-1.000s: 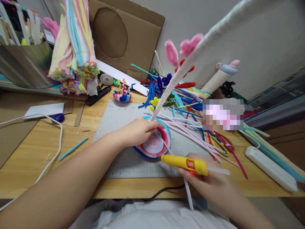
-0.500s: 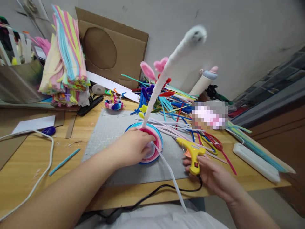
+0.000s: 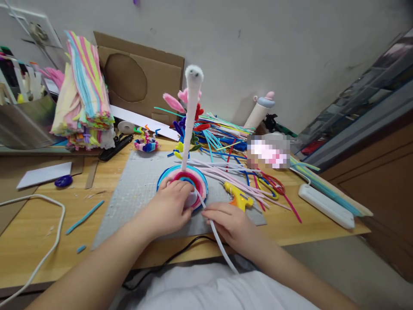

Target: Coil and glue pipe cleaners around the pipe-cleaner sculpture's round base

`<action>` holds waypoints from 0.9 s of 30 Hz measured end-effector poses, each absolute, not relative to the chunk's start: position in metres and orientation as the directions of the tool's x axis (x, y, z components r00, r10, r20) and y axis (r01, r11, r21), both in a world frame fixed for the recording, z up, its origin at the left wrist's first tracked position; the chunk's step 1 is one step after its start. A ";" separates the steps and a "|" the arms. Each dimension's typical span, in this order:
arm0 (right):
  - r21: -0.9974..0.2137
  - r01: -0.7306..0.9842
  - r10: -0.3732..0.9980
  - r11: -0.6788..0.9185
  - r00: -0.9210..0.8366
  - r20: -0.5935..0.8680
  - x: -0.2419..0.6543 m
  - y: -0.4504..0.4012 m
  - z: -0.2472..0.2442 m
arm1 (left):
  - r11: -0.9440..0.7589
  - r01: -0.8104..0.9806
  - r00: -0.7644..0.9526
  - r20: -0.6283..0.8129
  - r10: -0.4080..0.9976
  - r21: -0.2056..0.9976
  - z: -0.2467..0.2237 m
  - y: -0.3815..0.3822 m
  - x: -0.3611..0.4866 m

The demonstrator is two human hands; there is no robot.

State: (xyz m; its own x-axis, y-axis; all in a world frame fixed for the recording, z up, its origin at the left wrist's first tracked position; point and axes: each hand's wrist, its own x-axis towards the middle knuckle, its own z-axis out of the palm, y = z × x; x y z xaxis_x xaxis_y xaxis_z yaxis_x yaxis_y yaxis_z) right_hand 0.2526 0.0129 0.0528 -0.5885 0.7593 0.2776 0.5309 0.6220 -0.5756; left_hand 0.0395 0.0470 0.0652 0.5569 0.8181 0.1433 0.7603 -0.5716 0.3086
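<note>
A round base (image 3: 203, 176) coiled in blue, pink and red pipe cleaner rests on the grey cutting mat (image 3: 129, 189). From its back rises a white fuzzy stem (image 3: 192, 101) with two dark dots on its tip. My left hand (image 3: 171, 204) lies over the base, fingers curled against it beside a pale round piece (image 3: 191, 199). A white pipe cleaner (image 3: 221, 246) runs from that piece toward my lap, and my right hand (image 3: 227, 219) pinches it close to the base. Just beyond my right hand, the yellow glue gun (image 3: 240, 199) lies on the mat, partly hidden.
Loose pipe cleaners (image 3: 238, 181) and scissors (image 3: 269, 189) lie to the right, near a white power strip (image 3: 325, 206). Pipe-cleaner bundles (image 3: 85, 86) and cardboard (image 3: 161, 73) stand at the back. A black cord (image 3: 180, 254) crosses the front edge.
My right hand has let go of the glue gun, now on the mat, and moved left to the white pipe cleaner. My left hand stays on the base; the view has shifted.
</note>
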 end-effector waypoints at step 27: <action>-0.521 0.655 0.817 0.548 -0.554 0.163 0.248 0.064 0.071 | -0.530 0.820 0.486 0.227 0.844 0.216 0.047 0.021 0.061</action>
State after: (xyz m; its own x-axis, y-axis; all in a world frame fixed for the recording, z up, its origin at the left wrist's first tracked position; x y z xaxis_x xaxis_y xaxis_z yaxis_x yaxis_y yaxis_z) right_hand 0.2477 0.0640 0.0707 -0.5535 0.8166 0.1635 0.6546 0.5480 -0.5207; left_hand 0.0614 0.0213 0.0473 0.4859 0.8439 0.2274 0.8199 -0.5303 0.2159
